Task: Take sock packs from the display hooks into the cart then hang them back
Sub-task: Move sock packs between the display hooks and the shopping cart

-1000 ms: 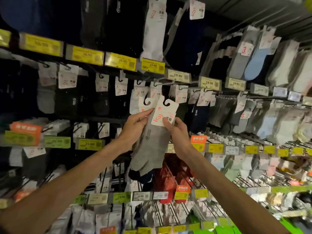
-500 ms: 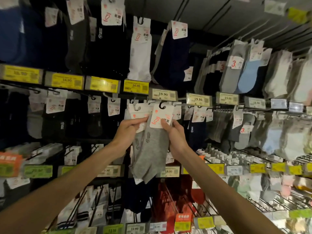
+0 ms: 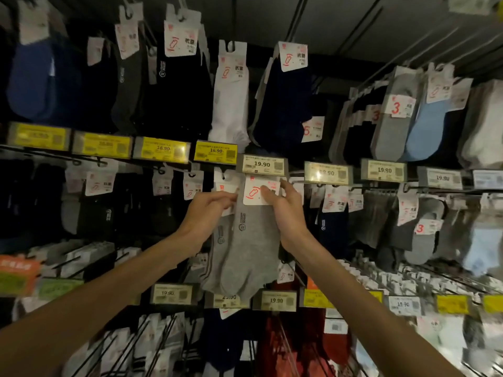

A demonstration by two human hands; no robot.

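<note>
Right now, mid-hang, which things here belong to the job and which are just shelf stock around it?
In the job: grey sock pack with white header card; right hand, grip on the card; left hand at its left edge; white 19.90 price tag directly above.
Just around: white sock pack; light blue sock pack; red socks; yellow 16.90 price tag.
</note>
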